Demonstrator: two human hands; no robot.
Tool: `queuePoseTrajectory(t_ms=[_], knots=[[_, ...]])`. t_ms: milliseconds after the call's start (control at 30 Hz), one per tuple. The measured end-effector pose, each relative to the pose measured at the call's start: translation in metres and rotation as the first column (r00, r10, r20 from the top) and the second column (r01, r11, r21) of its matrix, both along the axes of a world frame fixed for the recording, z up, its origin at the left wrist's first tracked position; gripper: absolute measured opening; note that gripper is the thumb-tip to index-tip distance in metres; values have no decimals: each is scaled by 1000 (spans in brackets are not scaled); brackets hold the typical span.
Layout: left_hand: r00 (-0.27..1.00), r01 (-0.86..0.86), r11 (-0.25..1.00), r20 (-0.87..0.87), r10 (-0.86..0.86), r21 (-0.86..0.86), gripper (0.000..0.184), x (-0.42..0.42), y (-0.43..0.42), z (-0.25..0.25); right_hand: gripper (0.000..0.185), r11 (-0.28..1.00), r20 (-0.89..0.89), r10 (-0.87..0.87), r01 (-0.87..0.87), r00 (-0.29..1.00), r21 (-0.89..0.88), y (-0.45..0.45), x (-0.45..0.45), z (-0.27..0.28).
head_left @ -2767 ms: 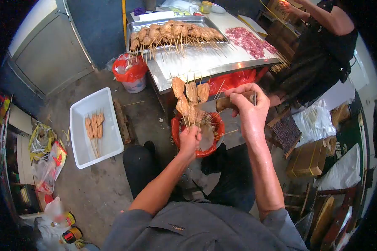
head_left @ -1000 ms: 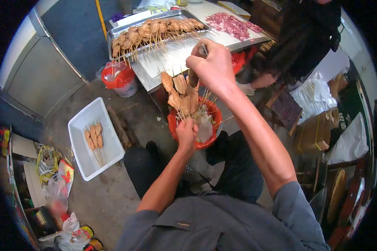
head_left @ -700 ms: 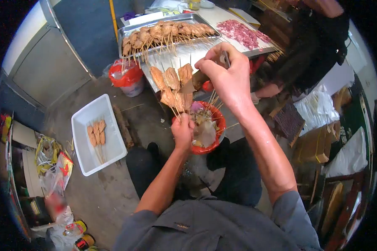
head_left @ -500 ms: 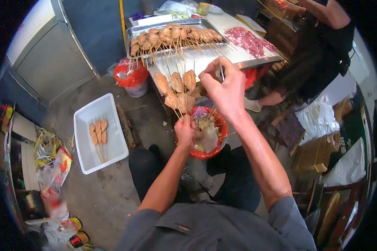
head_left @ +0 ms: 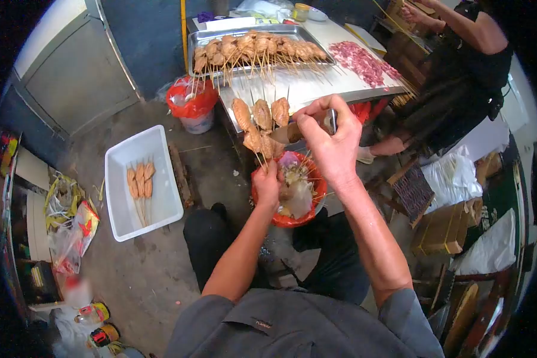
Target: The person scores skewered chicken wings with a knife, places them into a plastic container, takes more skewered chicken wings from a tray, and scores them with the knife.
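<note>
Head view: at twelve o'clock the left hand has its grip clamped on the sticks of meat skewers; the right hand is clamped on a knife-like tool; that bunch appears mid-work; whether others are done I cannot tell; below, a red-lined basin holds mixed scraps; at ten, a white tub holds another bunch; farther, on the counter, a metal tray holds a large skewer pile.
</note>
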State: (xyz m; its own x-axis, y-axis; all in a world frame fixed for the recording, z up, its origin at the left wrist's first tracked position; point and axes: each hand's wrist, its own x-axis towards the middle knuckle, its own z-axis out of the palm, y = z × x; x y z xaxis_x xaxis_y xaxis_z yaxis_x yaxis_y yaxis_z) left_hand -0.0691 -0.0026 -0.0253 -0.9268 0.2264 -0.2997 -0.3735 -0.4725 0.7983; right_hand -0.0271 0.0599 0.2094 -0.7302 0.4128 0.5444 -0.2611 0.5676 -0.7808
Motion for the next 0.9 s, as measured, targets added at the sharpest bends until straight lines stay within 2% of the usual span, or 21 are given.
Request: queuePoseTrajectory(t_ms=[200,267,400,600,700,767,833,900], knots=[[1000,7,999,-24,-6,31,25,-1,0,-1,10,1000,17,-3,3,1000,13,-5,0,-7],[1000,21,1000,-7,-21,21,25,1,-1,3,10,997,-42,-9,12,999,71,-6,-1,-9],[1000,-2,1000,-11,3,18,24,2,-1,6,10,997,-77,-8,13,997,75,-11,-2,-9],[998,-32,999,-48,34,37,23,0,3,1,11,993,-49,-15,21,999,112,-17,-3,-6],[999,-46,999,-23,46,16,22,3,2,10,13,987,46,-66,59,997,146,-20,-6,0],[999,-53,998,1,53,-22,23,3,2,13,14,975,58,-33,19,998,219,-24,-10,2],[990,-118,992,-80,114,-50,24,3,6,10,11,964,66,-39,20,997,265,-31,-17,5],[993,-87,995,-81,83,-54,26,3,4,12,18,923,91,-14,-22,996,383,-35,-29,9]])
